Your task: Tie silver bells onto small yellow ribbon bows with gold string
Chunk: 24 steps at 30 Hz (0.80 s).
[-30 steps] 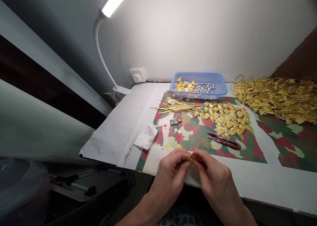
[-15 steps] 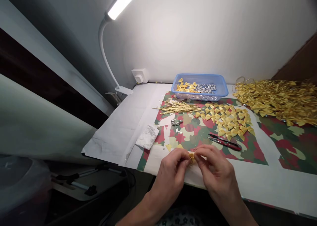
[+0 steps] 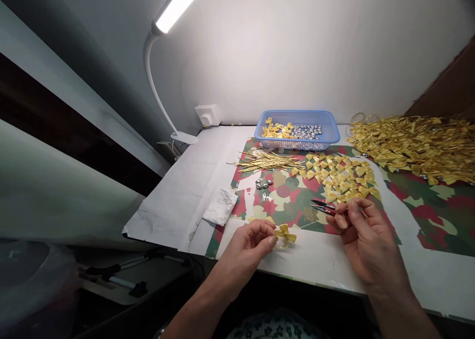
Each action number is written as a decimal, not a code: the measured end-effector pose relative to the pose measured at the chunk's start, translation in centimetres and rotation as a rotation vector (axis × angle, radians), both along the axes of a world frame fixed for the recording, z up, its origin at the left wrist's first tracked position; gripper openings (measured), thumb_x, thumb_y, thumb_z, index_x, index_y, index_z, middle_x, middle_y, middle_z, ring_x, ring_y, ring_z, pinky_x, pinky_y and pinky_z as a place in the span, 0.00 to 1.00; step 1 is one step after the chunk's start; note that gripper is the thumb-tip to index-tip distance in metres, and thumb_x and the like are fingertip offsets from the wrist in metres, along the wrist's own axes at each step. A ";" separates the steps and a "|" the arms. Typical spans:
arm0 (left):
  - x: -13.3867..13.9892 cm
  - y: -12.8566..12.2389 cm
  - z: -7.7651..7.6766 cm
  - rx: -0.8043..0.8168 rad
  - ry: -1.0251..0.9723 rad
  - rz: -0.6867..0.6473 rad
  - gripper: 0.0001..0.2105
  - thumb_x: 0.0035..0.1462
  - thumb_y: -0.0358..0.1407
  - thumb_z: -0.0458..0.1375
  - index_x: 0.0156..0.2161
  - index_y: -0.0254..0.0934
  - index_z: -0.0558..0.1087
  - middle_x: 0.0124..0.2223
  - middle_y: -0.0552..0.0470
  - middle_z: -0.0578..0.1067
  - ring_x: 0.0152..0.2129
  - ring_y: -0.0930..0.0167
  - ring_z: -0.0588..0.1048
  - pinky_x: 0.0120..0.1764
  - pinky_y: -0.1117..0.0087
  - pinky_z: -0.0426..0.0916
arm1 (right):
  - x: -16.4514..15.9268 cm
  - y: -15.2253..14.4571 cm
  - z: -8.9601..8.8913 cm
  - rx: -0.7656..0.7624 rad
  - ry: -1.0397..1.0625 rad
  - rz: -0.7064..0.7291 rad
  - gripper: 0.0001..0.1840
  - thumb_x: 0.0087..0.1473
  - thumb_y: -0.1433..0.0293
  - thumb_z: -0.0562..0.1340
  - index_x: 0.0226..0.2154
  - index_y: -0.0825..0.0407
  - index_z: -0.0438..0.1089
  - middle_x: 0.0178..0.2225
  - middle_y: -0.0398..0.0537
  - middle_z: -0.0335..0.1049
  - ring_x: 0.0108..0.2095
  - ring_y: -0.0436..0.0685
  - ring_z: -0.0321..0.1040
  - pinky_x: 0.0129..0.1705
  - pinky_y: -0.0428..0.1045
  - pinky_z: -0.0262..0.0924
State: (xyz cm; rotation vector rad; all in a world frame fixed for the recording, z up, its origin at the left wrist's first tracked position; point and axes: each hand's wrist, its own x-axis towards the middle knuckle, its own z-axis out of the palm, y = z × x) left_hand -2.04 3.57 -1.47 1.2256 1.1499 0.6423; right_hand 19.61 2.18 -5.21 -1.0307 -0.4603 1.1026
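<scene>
As our left hand [image 3: 249, 246] steadies a pinched bow [image 3: 285, 234], our right hand [image 3: 372, 249] curls nearly closed over the snips [image 3: 323, 209], hold unclear; the next move likely needs care.

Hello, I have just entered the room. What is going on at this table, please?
Under a lamp, a person's left hand pinches a yellow bow near the front edge of the table. The right hand is apart from it, partly covering the snips; what it holds is too small to tell. Farther back lie loose bows, gold strips and a blue basket.
</scene>
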 end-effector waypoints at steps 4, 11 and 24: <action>-0.4 0.1 0.0 0.041 0.055 0.016 0.07 0.58 0.36 0.59 0.29 0.36 0.71 0.46 0.46 0.70 0.46 0.62 0.69 0.42 0.67 0.62 | 0.5 -0.3 -0.2 -0.019 -0.076 0.000 0.17 0.51 0.58 0.70 0.31 0.49 0.65 0.29 0.34 0.68 0.22 0.40 0.61 0.48 0.49 0.72; -0.5 -0.3 1.2 0.153 0.194 0.051 0.07 0.61 0.37 0.57 0.32 0.37 0.72 0.38 0.49 0.71 0.35 0.67 0.69 0.38 0.68 0.62 | 0.9 -1.0 -1.1 -0.113 -0.323 0.075 0.20 0.52 0.51 0.67 0.31 0.49 0.66 0.20 0.34 0.63 0.25 0.47 0.69 0.47 0.51 0.72; -1.2 0.3 0.8 0.148 0.194 0.051 0.08 0.62 0.36 0.54 0.31 0.38 0.68 0.33 0.53 0.68 0.31 0.69 0.64 0.34 0.70 0.59 | 5.4 -1.4 -2.1 -0.275 -0.859 -0.093 0.18 0.53 0.51 0.62 0.34 0.48 0.69 0.27 0.46 0.70 0.23 0.54 0.70 0.24 0.47 0.66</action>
